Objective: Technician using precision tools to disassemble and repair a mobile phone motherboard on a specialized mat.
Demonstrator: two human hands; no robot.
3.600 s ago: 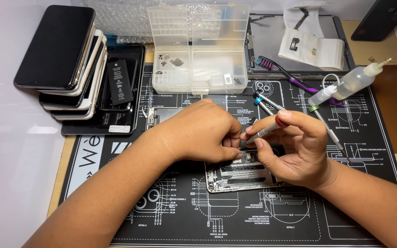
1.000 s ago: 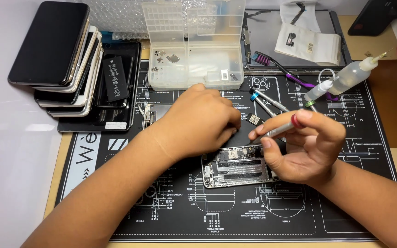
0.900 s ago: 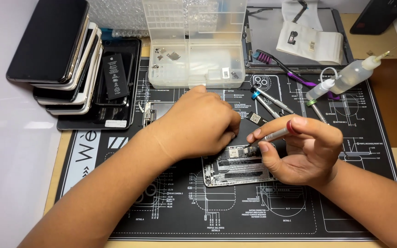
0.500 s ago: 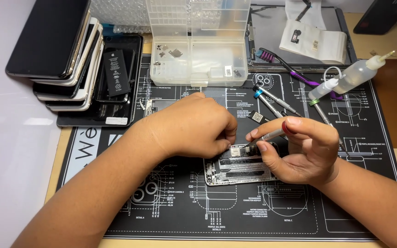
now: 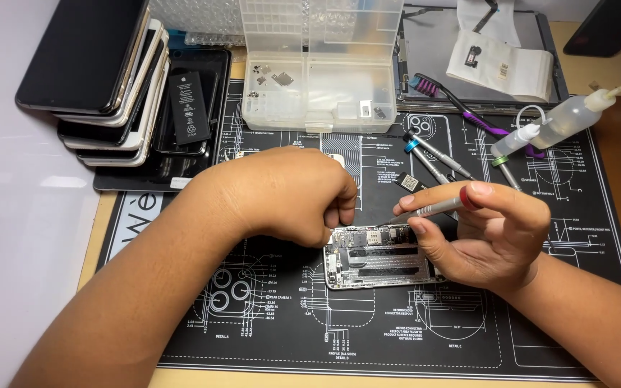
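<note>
Mid-unscrewing: right hand (image 5: 494, 241) pinching slim silver screwdriver (image 5: 433, 210), left hand (image 5: 303, 194) curled, steadying opened silver phone chassis (image 5: 379, 256); next needing steady tip seating.

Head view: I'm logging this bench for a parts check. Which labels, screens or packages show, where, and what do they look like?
Phone stack: far left, dark screens off, pale edges.
Battery: beside the stack, black rectangle with a white-print label.
Parts box: top centre, clear plastic, lid up.
White pouch: top right, folded, flat.
Work mat: under the hands, black with white diagrams.
</note>
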